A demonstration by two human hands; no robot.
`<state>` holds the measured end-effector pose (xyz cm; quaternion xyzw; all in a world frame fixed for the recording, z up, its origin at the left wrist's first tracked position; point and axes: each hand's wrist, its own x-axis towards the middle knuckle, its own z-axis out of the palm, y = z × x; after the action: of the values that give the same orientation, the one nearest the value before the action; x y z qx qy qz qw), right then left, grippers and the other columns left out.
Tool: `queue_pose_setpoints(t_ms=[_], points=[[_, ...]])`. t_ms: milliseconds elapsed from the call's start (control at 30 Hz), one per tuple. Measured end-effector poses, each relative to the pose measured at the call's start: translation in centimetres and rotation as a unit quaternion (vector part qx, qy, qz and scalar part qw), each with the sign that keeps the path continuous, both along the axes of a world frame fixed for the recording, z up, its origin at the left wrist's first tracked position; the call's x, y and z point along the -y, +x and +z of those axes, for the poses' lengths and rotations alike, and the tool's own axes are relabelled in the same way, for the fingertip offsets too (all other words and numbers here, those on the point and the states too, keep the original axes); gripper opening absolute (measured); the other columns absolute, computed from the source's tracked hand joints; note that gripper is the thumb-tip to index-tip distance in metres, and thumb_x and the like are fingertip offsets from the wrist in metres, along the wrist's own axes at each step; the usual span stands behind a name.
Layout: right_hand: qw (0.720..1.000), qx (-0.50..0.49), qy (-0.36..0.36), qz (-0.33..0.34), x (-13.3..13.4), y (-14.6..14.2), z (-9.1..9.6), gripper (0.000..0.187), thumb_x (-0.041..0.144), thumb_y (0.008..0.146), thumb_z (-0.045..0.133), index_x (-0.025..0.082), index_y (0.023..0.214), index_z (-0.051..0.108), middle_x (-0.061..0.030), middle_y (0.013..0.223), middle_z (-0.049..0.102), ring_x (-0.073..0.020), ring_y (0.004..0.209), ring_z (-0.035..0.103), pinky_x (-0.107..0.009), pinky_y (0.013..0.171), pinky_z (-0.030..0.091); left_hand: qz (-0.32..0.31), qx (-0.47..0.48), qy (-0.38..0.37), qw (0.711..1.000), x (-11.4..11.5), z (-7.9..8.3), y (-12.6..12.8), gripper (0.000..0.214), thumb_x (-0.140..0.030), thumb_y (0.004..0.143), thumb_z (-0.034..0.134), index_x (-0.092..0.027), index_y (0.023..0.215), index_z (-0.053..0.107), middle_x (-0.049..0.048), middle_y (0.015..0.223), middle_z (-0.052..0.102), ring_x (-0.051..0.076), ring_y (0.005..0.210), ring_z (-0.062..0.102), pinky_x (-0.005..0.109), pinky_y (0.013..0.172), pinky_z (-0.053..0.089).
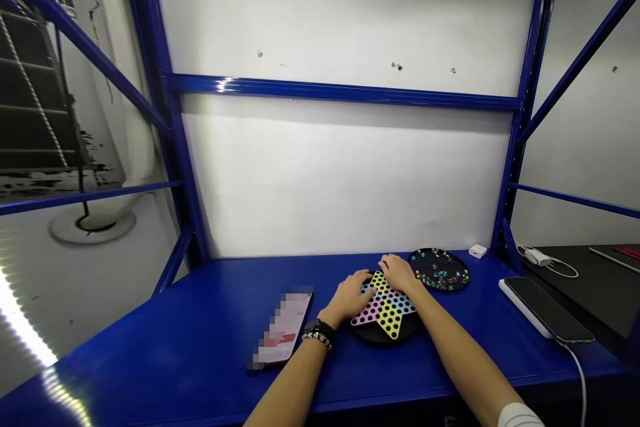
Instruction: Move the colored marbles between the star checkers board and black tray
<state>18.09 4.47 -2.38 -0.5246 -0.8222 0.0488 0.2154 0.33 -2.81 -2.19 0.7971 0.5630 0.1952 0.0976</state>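
Observation:
A Chinese checkers board (389, 317) lies on the blue table, a star of yellow, pink and light-blue points with black holes on a round black base. At its left edge, my left hand (351, 295) grips it, the thumb on the star and the fingers over the far-left rim. My right hand (399, 272) holds the far-right edge with bent fingers; its fingertips are partly hidden. Behind the right hand sits a round black tray (425, 259) with many small coloured glass marbles in it.
To the left lies a phone (285, 330) with a lit, blurred screen. A dark-screened phone (545, 307) rests on a white block with a cable at the right. A white charger (478, 251) stands near the back. Blue metal posts (520, 100) frame the blue table (215, 320).

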Motion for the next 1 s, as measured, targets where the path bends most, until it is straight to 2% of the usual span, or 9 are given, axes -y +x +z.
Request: queue_pose_setpoints(t_ms=[100,267,567,700,833,1000], points=[[0.999,0.037,0.011,0.000,0.3,0.3,-0.1,0.028,0.035,0.100,0.040,0.019,0.099,0.063,-0.0083,0.105,0.066,-0.0197,0.089,0.062,-0.028,0.074,0.041,0.001,-0.001,-0.005,1.000,0.0,0.1,0.1,0.052,-0.043,0.090,0.046,-0.016,0.134,0.058,0.0115,0.149,0.049,0.032,0.131,0.051,0.047,0.112,0.038],[0.999,0.048,-0.008,0.005,0.6,0.7,0.0,0.028,0.036,0.100,0.040,0.019,0.099,0.062,-0.0088,0.099,0.067,-0.0201,0.082,0.062,-0.028,0.068,0.041,0.002,0.000,-0.009,1.000,0.3,0.4,0.2,0.052,-0.045,0.091,0.045,-0.018,0.133,0.058,0.0111,0.149,0.049,0.032,0.131,0.051,0.048,0.111,0.039],[1.000,0.011,-0.007,0.014,0.6,0.6,-0.3,0.022,0.036,0.098,0.044,0.022,0.104,0.060,-0.0071,0.106,0.064,-0.0209,0.094,0.060,-0.029,0.075,0.042,0.002,0.001,-0.004,1.000,0.3,0.2,0.2,0.051,-0.044,0.091,0.046,-0.018,0.133,0.058,0.0102,0.149,0.050,0.032,0.130,0.052,0.047,0.110,0.040],[0.999,-0.027,0.000,0.021,0.0,0.8,-0.8,0.027,0.041,0.099,0.041,0.021,0.105,0.058,-0.0076,0.105,0.064,-0.0208,0.093,0.060,-0.028,0.075,0.042,0.002,0.000,0.003,1.000,-0.1,-0.2,0.1,0.049,-0.043,0.090,0.046,-0.019,0.131,0.059,0.0093,0.148,0.050,0.031,0.130,0.052,0.046,0.112,0.039],[0.995,-0.098,0.017,0.013,-0.7,1.0,-1.0,0.030,0.042,0.100,0.038,0.021,0.091,0.058,-0.0055,0.091,0.064,-0.0191,0.083,0.059,-0.028,0.074,0.042,0.000,0.000,-0.001,1.000,-0.1,-0.1,0.1,0.050,-0.044,0.090,0.046,-0.019,0.132,0.059,0.0101,0.149,0.050,0.031,0.130,0.051,0.048,0.111,0.039],[0.972,-0.234,0.029,0.014,-1.3,0.8,-0.4,0.041,0.051,0.099,0.032,0.023,0.074,0.050,-0.0024,0.070,0.056,-0.0188,0.066,0.054,-0.029,0.064,0.042,0.002,0.006,0.001,1.000,0.0,-0.1,0.1,0.050,-0.045,0.090,0.047,-0.019,0.131,0.059,0.0108,0.149,0.050,0.031,0.130,0.052,0.047,0.111,0.040]])
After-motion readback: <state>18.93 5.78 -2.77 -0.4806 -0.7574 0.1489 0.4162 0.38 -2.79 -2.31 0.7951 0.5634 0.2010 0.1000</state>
